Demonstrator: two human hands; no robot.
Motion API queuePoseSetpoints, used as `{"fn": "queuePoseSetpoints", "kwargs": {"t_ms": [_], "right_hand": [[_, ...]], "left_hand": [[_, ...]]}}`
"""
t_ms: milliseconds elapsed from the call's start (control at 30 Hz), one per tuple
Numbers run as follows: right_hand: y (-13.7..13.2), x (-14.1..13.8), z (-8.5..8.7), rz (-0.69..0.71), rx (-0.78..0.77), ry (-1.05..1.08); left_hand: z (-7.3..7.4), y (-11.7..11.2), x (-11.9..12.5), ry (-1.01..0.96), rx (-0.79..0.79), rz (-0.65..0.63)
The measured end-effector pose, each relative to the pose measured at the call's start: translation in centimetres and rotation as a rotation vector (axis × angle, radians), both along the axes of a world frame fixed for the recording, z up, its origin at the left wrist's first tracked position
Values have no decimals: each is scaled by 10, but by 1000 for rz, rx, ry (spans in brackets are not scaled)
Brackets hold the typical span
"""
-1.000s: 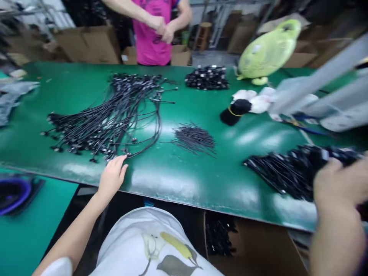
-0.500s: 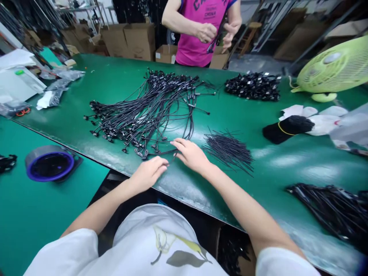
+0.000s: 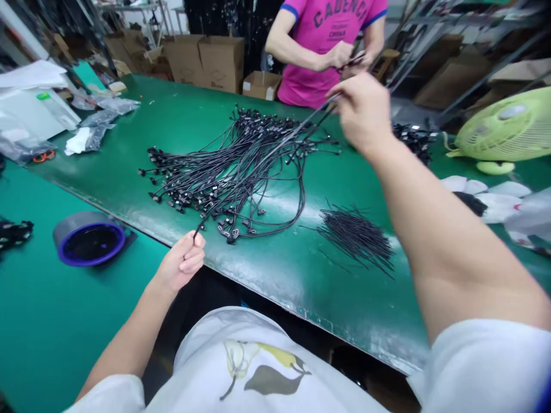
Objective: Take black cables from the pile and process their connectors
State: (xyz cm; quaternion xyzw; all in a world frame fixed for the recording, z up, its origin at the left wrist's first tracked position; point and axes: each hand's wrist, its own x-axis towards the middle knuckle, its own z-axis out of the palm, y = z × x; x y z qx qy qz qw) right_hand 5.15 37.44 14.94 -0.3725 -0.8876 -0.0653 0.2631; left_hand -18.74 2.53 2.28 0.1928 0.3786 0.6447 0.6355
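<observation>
Holding one long black cable (image 3: 297,133) between our two hands, we have it drawn out slantwise over the near side of a big pile of similar cables (image 3: 224,163). Our left hand (image 3: 184,261), at the near edge of the green desk (image 3: 275,272), has its grip pinched on the cable's near-left end. Our right hand (image 3: 365,112) is raised farther off and to the right, its grip clenched on the cable's far part, and a shorter black length hangs from those fingers toward the pile.

To the right of the pile, on the bare desk, we have a loose heap of thin black strips (image 3: 357,236), well apart from both hands. Beyond our right arm stand a yellow-green fan (image 3: 510,123) and, nearer us, some white wrapped things (image 3: 501,201). At the far left we see orange-handled scissors (image 3: 44,155); on the near left, a round grey piece with a purple rim (image 3: 64,229). Across the desk, a person in a pink shirt (image 3: 314,69) handles something dark.
</observation>
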Motion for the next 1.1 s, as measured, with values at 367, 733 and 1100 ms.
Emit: {"fn": "queuePoseSetpoints", "kwargs": {"t_ms": [367,733,1100], "right_hand": [[-130,19,-12,-188,38,-349],[-187,43,-65,307,-387,-305],[-183,133,-99,-85,-303,124]], "left_hand": [[4,10,15,472,145,299],[4,16,63,355,10,-350],[-10,15,30,73,-264,-272]]}}
